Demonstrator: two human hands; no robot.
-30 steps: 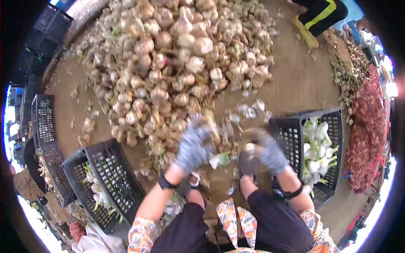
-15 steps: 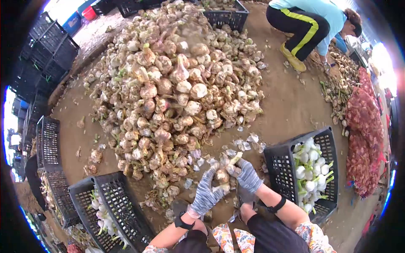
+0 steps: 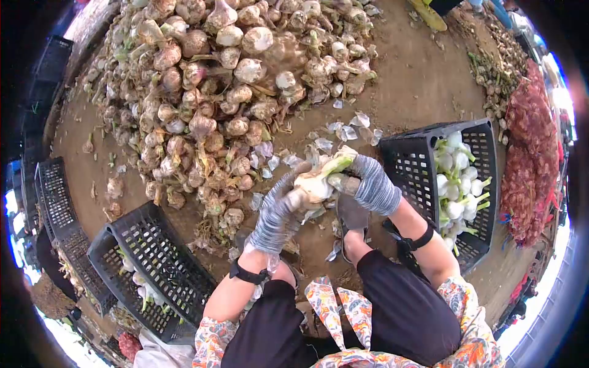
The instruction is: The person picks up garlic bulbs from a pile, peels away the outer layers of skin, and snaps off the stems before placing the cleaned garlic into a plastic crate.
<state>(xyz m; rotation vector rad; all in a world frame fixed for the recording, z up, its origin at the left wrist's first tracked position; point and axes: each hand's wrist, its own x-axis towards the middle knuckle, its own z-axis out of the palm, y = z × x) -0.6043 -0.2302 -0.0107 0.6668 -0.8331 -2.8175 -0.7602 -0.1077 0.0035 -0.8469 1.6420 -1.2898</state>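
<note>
A garlic bulb (image 3: 314, 186) with a pale green stem is held between both gloved hands, above the ground in front of my knees. My left hand (image 3: 276, 211), in a grey striped glove, closes round the bulb from the left and is slightly blurred. On the other side, my right hand (image 3: 369, 183) grips it near the stem, which points up and right. Loose skin partly hangs about the bulb. Scraps of papery garlic skin (image 3: 353, 130) lie on the ground just beyond my hands.
A large heap of unpeeled garlic (image 3: 202, 116) rises ahead. Black crates with cleaned white garlic stand at my right (image 3: 408, 172) and left (image 3: 165, 264). Red mesh sacks (image 3: 529, 159) line the far right, beside more garlic. Another person's yellow shoe (image 3: 429, 15) shows at the top.
My view has tilted downward, so the heap sits higher and the other person is mostly out of frame. Both hands still hold garlic, now higher in view, and more pale bulb surface shows.
</note>
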